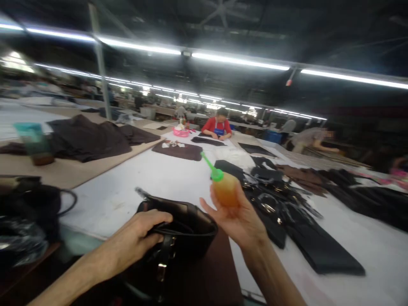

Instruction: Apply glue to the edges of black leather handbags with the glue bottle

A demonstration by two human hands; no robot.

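Note:
My left hand [145, 233] grips the near rim of a black handbag [191, 238], its thumb and fingers closed over the edge. The bag's mouth gapes upward, and a strap with a metal buckle hangs down its near side. Above the bag's right end, my right hand [239, 216] holds a squeeze bottle [225, 191] of amber liquid with a green nozzle. The bottle tilts, its nozzle pointing up and to the left. It rests against the palm, with some fingers hidden behind it and others spread.
Black bag pieces with metal fittings [270, 208] lie on the white table [127, 178] at right. Dark cloth [89, 136] and a teal-topped cup [35, 144] are at left. A person in red [218, 125] works at the far end near a pink basket [181, 131].

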